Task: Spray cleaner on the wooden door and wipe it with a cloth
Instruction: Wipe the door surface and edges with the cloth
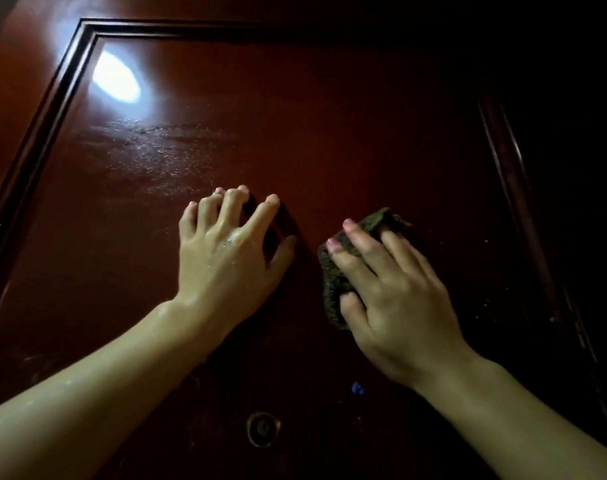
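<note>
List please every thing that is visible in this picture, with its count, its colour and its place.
wooden door: one, dark red-brown, fills the view
raised moulding: one frame, dark brown, around the door panel
wet streaks: one patch, shiny, above the left hand
light reflection: one, white, upper left of panel
peephole: one, brass-coloured, bottom centre
blue speck: one, blue, above the peephole
cloth: one, dark olive-brown, under the right hand
left hand: fingers spread, pressing on the door
right hand: grips the cloth against the door

The right hand [388,292] hides most of the cloth [333,289]; the door's [295,116] right side is lost in darkness.
</note>
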`<action>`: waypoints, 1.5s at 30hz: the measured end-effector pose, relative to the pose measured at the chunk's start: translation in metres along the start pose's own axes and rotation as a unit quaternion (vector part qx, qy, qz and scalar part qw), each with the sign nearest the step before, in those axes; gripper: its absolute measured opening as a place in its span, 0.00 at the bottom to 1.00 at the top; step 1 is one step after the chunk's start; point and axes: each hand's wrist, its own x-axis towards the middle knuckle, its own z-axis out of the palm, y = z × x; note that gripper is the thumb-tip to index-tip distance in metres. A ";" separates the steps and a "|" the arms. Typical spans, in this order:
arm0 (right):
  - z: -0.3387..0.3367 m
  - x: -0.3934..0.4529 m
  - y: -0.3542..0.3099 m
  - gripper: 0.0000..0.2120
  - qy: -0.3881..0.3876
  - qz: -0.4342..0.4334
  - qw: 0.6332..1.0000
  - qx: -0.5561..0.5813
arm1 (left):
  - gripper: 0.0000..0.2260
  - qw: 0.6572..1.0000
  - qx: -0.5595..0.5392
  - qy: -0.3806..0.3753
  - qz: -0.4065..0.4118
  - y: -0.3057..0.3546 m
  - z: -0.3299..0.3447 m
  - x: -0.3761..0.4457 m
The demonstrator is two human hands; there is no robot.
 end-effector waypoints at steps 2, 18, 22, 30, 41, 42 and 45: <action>-0.001 -0.007 0.024 0.27 0.016 0.033 0.999 -0.017 | 0.26 1.000 -0.007 0.004 -0.008 -0.003 0.000 -0.001; -0.014 -0.044 0.077 0.29 0.016 0.065 0.997 -0.023 | 0.28 1.000 -0.028 -0.006 -0.005 0.036 0.006 0.008; -0.025 -0.030 0.115 0.31 -0.002 0.169 0.986 0.014 | 0.28 1.000 -0.027 -0.003 0.003 0.052 0.008 0.009; -0.030 -0.053 0.128 0.25 -0.064 -0.062 0.996 0.022 | 0.29 0.999 -0.018 -0.023 0.039 0.093 0.012 0.015; -0.029 -0.098 0.118 0.19 -0.037 -0.019 0.996 0.083 | 0.32 0.999 -0.012 -0.037 0.033 0.097 0.013 0.009; -0.030 -0.096 0.125 0.18 -0.036 -0.035 0.996 0.071 | 0.32 0.999 -0.014 -0.038 0.030 0.097 0.013 0.009; -0.032 -0.061 0.136 0.22 -0.012 0.033 0.999 0.023 | 0.32 0.999 -0.021 -0.040 0.021 0.099 0.013 0.006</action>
